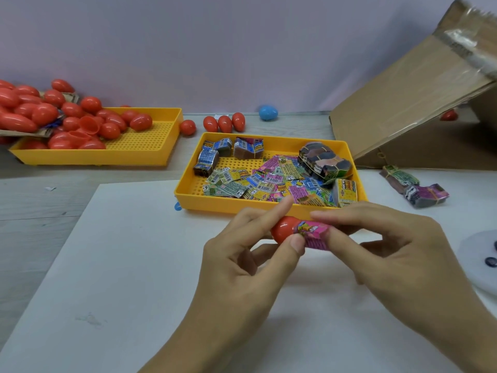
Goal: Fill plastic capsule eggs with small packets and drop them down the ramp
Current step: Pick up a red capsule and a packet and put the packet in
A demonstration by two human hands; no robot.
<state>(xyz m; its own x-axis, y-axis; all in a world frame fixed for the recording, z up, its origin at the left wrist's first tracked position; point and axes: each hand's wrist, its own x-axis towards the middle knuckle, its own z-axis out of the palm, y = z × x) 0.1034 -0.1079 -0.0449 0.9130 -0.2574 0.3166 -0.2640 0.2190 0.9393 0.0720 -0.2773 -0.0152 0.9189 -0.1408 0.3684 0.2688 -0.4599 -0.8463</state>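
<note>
One light, slick red egg half [282,229] is pinched by left hand [242,262], soft pink packet [314,235] pressed in by right hand [382,246], just before packet tray [185,195].

The red egg half [281,228] is shiny, smooth plastic. The pink packet [314,234] looks like thin printed paper. The yellow tray [188,184] is plastic with little holes. The ramp [403,103] is dull brown cardboard with shiny tape [468,47].

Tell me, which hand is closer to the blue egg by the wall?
Left, though only slightly. The left hand sits almost straight below the blue egg, holding the red egg half. The right hand is further off to the right, pinching the pink packet.
</note>
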